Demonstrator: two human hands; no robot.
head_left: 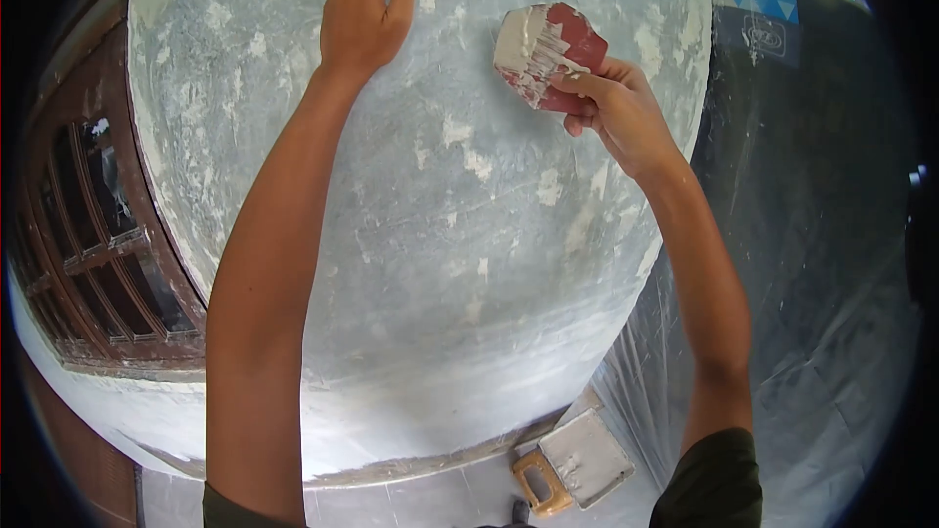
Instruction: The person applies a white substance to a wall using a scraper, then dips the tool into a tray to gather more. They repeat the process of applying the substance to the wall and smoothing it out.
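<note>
My right hand [611,108] grips a red scraper [548,54] at the upper right of the wall. Pale putty covers the scraper's left part and is smeared over its middle. My left hand [367,15] is raised against the grey wall [421,225] at the upper left, with its thumb apart from the fingers and nothing visible in it. Its fingertips run out of the top of the view. White patches mark the wall's surface, and its lower part is paler.
A brown wooden window [108,244] stands at the left. Dark plastic sheeting [812,235] hangs at the right. Below, on the tiled floor, a tray with putty [587,458] lies beside a yellowish stool-like object [541,482]. A dark foot tip shows at the bottom.
</note>
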